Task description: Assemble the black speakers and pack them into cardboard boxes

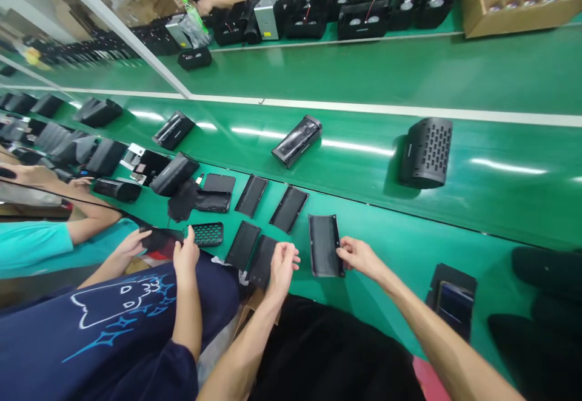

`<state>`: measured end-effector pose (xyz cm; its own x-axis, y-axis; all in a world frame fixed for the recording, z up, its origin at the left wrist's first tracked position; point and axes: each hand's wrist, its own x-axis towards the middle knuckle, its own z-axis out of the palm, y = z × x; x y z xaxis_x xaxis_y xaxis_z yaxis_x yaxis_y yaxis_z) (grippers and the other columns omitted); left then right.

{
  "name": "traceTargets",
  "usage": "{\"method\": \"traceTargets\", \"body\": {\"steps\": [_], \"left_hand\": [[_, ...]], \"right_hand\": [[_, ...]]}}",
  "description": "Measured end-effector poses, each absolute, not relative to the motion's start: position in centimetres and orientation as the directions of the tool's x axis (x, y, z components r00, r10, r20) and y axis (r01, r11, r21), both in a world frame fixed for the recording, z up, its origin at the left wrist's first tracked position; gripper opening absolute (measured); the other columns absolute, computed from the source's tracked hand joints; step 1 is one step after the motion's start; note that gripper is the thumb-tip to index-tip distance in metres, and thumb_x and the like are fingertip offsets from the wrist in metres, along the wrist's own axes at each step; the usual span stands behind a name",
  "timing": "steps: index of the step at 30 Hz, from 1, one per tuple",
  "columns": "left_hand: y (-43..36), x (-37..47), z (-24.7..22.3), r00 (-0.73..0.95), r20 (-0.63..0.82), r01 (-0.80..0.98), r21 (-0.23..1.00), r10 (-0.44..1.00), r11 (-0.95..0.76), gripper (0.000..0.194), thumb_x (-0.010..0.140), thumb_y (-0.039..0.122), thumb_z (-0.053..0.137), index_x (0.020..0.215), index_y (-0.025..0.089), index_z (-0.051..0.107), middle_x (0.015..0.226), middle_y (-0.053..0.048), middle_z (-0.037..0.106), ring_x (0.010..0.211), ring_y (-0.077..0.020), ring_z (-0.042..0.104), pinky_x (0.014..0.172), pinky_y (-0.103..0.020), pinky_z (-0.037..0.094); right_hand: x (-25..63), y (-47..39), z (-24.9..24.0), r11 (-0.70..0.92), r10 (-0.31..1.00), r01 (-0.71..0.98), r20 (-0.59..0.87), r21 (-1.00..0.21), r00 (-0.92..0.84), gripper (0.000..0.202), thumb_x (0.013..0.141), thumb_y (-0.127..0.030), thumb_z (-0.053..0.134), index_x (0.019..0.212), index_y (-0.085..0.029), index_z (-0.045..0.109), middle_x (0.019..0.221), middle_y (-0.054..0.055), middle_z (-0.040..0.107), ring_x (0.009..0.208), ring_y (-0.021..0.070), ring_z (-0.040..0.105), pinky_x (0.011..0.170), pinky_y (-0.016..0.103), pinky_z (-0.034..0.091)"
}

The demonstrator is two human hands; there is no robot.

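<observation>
Right hand (359, 256) is pinching the right edge of a black curved panel (324, 245) lying flat on the green tabletop (400, 237), fingers clamped on it. Left hand (282, 266) is hovering just beside the panel's left edge, fingers loosely apart, over another black panel (262, 260). Co-worker's hands (186, 255) are working at left. Grilled black speaker housing (426, 152) is sitting on the belt beyond.

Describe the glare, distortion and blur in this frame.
Head view: white streaks of overhead-light glare on the green belt; wide-angle bending curves the white rail; far workstations soften; right hand and the black panel it touches stay sharp.
</observation>
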<state>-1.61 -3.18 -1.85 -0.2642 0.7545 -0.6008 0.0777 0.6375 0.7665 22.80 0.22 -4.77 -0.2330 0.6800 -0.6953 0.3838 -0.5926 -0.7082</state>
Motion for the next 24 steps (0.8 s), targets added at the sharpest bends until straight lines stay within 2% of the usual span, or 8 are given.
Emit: {"method": "traceTargets", "body": {"steps": [2,4,6,8,13,16,20,24], "left_hand": [[-2.0,-1.2,-0.3,-0.147,-0.669,-0.029,0.739,0.729,0.673,0.056,0.084,0.073,0.067,0.103,0.021,0.057,0.098,-0.005,0.066,0.072,-0.0154,0.067,0.053,-0.023,0.054],[-0.9,-0.4,1.3,0.174,-0.738,-0.082,0.649,0.652,0.757,0.062,0.083,0.073,0.069,0.117,0.022,0.058,0.102,-0.005,0.066,0.069,-0.0158,0.067,0.048,-0.025,0.055],[-0.4,0.8,2.7,0.505,-0.694,-0.064,0.564,0.514,0.823,0.065,0.084,0.068,0.071,0.129,0.024,0.057,0.098,-0.003,0.066,0.065,-0.0155,0.067,0.045,-0.025,0.056],[-0.6,1.9,3.8,0.663,-0.614,-0.035,0.545,0.427,0.838,0.062,0.086,0.06,0.075,0.133,0.024,0.057,0.092,-0.001,0.065,0.058,-0.0141,0.066,0.042,-0.023,0.055],[-2.8,2.9,4.9,0.621,-0.619,-0.088,0.554,0.48,0.828,0.049,0.089,0.055,0.073,0.122,0.022,0.057,0.083,0.001,0.064,0.05,-0.0137,0.064,0.036,-0.024,0.055],[-4.1,3.0,5.0,0.584,-0.647,-0.12,0.528,0.49,0.841,0.05,0.088,0.054,0.073,0.121,0.021,0.055,0.084,0.0,0.066,0.051,-0.0146,0.066,0.038,-0.026,0.058],[-5.1,3.2,5.1,0.537,-0.696,-0.091,0.514,0.477,0.853,0.049,0.085,0.051,0.075,0.118,0.021,0.055,0.082,0.0,0.066,0.051,-0.0154,0.065,0.039,-0.028,0.057],[-5.4,3.4,5.4,0.48,-0.722,-0.054,0.543,0.499,0.838,0.048,0.082,0.05,0.076,0.117,0.021,0.059,0.079,0.002,0.065,0.054,-0.0139,0.062,0.046,-0.024,0.054]], "right_hand": [[26.4,-0.6,-2.4,-0.572,0.636,0.385,-0.688,-0.725,-0.35,0.029,0.079,-0.047,0.071,0.087,-0.019,0.071,0.058,-0.003,0.066,0.05,0.0142,0.055,0.053,0.025,0.042],[29.0,-1.2,0.3,-0.547,0.589,0.386,-0.669,-0.743,-0.453,0.037,0.079,-0.053,0.074,0.092,-0.018,0.078,0.065,0.0,0.071,0.054,0.0144,0.057,0.054,0.026,0.041],[30.7,-1.7,3.1,-0.528,0.529,0.385,-0.648,-0.757,-0.548,0.045,0.085,-0.059,0.072,0.103,-0.019,0.082,0.078,0.002,0.077,0.063,0.0168,0.062,0.06,0.028,0.044],[31.6,-2.4,5.3,-0.527,0.501,0.377,-0.637,-0.762,-0.586,0.05,0.089,-0.063,0.068,0.111,-0.02,0.082,0.09,0.004,0.079,0.074,0.0205,0.066,0.068,0.03,0.048],[31.9,-7.9,6.8,-0.604,0.73,0.231,-0.646,-0.763,-0.224,0.064,0.088,-0.072,0.067,0.13,-0.025,0.075,0.106,0.007,0.077,0.093,0.0262,0.068,0.081,0.035,0.053],[31.0,-12.1,5.8,-0.678,0.735,0.054,-0.678,-0.733,0.011,0.07,0.085,-0.073,0.07,0.136,-0.026,0.07,0.098,0.006,0.075,0.086,0.0256,0.068,0.076,0.036,0.054],[29.5,-14.9,5.0,-0.722,0.681,-0.085,-0.727,-0.687,0.092,0.066,0.086,-0.072,0.07,0.131,-0.024,0.07,0.082,0.004,0.072,0.077,0.0248,0.067,0.072,0.036,0.055],[29.3,-14.7,5.2,-0.717,0.688,-0.076,-0.721,-0.693,0.088,0.059,0.089,-0.069,0.067,0.125,-0.022,0.072,0.08,0.004,0.072,0.072,0.0229,0.066,0.067,0.034,0.053]]}}
